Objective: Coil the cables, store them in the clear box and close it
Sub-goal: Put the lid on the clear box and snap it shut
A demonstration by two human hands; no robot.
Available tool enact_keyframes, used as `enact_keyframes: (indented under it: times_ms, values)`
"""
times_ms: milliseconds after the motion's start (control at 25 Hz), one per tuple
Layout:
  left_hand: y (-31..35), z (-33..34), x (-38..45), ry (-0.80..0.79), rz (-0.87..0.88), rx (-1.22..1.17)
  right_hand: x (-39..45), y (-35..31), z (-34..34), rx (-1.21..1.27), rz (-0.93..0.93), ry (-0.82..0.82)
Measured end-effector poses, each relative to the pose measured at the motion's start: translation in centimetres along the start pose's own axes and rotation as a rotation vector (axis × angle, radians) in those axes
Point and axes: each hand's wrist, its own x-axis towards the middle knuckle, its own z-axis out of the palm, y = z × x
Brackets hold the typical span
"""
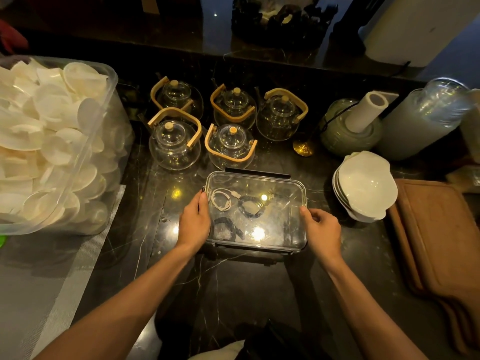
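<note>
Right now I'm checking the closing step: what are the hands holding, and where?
Both hold the clear box: left hand on its left end, right hand at its right end, fingers on the rim.

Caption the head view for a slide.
Both hands, left and right, hold the clear box of coiled cables.

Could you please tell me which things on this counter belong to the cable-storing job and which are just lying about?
Job:
clear box, lid on
white cable
two dark cables
left hand
right hand

Lying about:
glass teapots
white bowls
paper roll
tub of white discs
boards
</note>
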Motion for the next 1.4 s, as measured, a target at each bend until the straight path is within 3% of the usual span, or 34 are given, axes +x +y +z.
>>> enact_keyframes:
  times_ms: [160, 320, 440, 560, 640, 800, 1120, 1400]
  values:
    - [-0.4, 0.0, -0.3, -0.104, 0.061, 0.102, -1.5, 1.1, -1.0, 0.032, 0.044, 0.02]
    - [-0.3, 1.1, -0.2, -0.148, 0.171, 0.293, -3.5, 3.6, -2.2, 0.14, 0.087, -0.102]
    - [1.2, 2.3, 0.1, -0.056, 0.472, 0.49, -4.7, 4.8, -2.9, 0.196, 0.11, -0.202]
    - [3.9, 3.6, 1.2, -0.204, 0.742, 0.516, -5.5, 5.4, -3.3, 0.207, 0.095, -0.26]
    - [4.7, 4.6, 2.3, -0.328, 0.76, 0.605, -5.6, 5.6, -3.5, 0.233, 0.097, -0.293]
    - [4.6, 6.3, 4.2, -0.417, 0.706, 0.847, -5.8, 6.1, -3.9, 0.184, 0.051, -0.384]
    - [3.5, 6.8, 4.8, -0.355, 0.766, 0.955, -6.7, 5.6, -3.1, -0.094, -0.072, -0.259]
    - [4.0, 7.3, 6.0, -0.352, 0.779, 0.926, -5.5, 5.2, -2.9, -0.102, -0.073, -0.204]
